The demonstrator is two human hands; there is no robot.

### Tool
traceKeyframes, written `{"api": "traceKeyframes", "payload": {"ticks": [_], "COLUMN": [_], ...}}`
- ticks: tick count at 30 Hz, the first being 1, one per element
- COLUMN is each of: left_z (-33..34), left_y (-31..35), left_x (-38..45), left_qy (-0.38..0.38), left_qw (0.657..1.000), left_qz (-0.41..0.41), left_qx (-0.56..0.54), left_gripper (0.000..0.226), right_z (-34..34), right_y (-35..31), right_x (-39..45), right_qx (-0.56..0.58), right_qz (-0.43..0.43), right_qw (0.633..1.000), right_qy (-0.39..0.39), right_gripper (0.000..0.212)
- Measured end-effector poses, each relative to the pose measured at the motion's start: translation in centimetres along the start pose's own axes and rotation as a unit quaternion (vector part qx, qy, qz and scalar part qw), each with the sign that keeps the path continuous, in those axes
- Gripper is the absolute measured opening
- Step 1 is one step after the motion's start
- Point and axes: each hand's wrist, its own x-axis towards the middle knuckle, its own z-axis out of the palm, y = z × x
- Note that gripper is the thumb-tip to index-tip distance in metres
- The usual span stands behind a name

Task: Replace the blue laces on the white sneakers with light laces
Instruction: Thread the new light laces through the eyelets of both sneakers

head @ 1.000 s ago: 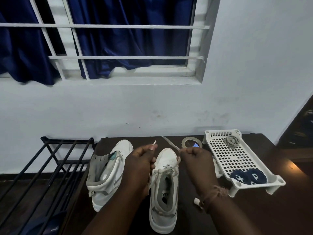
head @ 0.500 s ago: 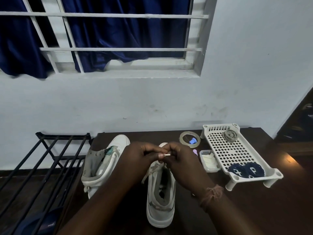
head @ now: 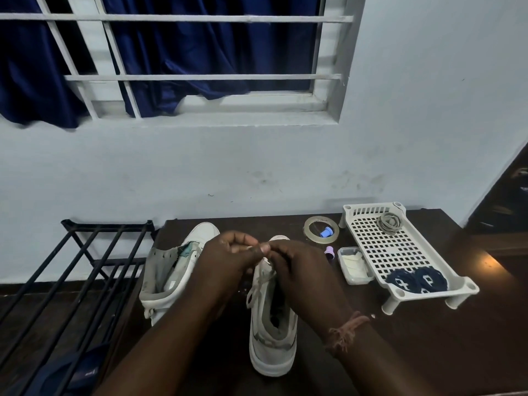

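Both hands meet above the front part of the right sneaker [head: 273,318], which stands on the dark counter [head: 428,338] with its toe toward the wall. The left hand [head: 228,257] and the right hand [head: 297,267] touch each other at the fingertips, and their fingers are curled and pinch the ends of the light lace [head: 261,277] between them. The lace runs down from the fingers into the upper eyelets of this sneaker, where it crosses loosely. A brown thread band [head: 347,331] is around the right wrist.

The left sneaker [head: 174,270] stands just beside, to the left, with its tongue area open; I cannot tell if it has a lace.

On the right side of the counter stands a white perforated tray [head: 380,252]. The blue laces [head: 414,281] lie coiled at its near end, and a grey coiled lace [head: 390,222] lies at its far end. Between the tray and the sneaker are a small clear box [head: 354,265], a tape roll [head: 321,230] and a small purple cap [head: 329,251]. A black metal rack [head: 71,267] is left of the counter.
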Motion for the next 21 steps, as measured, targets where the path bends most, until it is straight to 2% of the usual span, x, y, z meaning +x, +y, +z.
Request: {"api": "traceKeyframes", "payload": {"ticks": [2, 4, 6, 9, 12, 14, 16, 18, 21], "left_z": [-0.1, -0.2, 0.1, -0.1, -0.5, -0.7, -0.7, -0.5, -0.2], "left_y": [-0.1, -0.1, 0.0, -0.2, -0.2, -0.3, -0.5, -0.7, -0.8], "left_x": [-0.1, 0.0, -0.2, 0.0, 0.3, 0.4, 0.4, 0.4, 0.4], "left_qy": [-0.019, -0.020, -0.007, 0.017, -0.024, -0.052, -0.058, -0.050, -0.028], "left_qw": [0.999, 0.985, 0.969, 0.963, 0.956, 0.936, 0.912, 0.903, 0.907], "left_qz": [0.003, 0.054, 0.092, 0.109, 0.111, 0.142, 0.184, 0.207, 0.179], "left_qx": [0.038, 0.163, 0.228, 0.244, 0.270, 0.316, 0.361, 0.374, 0.380], "left_gripper": [0.027, 0.026, 0.024, 0.016, 0.025, 0.032, 0.022, 0.012, 0.013], "right_z": [0.1, 0.1, 0.1, 0.6, 0.7, 0.5, 0.4, 0.2, -0.3], "right_y": [0.0, 0.2, 0.2, 0.2, 0.1, 0.1, 0.3, 0.5, 0.8], "right_x": [0.1, 0.3, 0.2, -0.1, -0.2, 0.0, 0.2, 0.3, 0.6], "right_qx": [-0.014, -0.027, -0.046, -0.064, -0.067, -0.077, -0.106, -0.143, -0.164], "right_qz": [0.002, 0.019, 0.023, 0.010, 0.013, 0.024, 0.052, 0.081, 0.117], "right_qw": [1.000, 0.999, 0.998, 0.995, 0.995, 0.994, 0.988, 0.979, 0.969], "right_qy": [0.003, 0.003, -0.021, -0.075, -0.076, -0.074, -0.096, -0.120, -0.145], "right_gripper": [0.025, 0.022, 0.021, 0.024, 0.025, 0.022, 0.019, 0.017, 0.018]}}
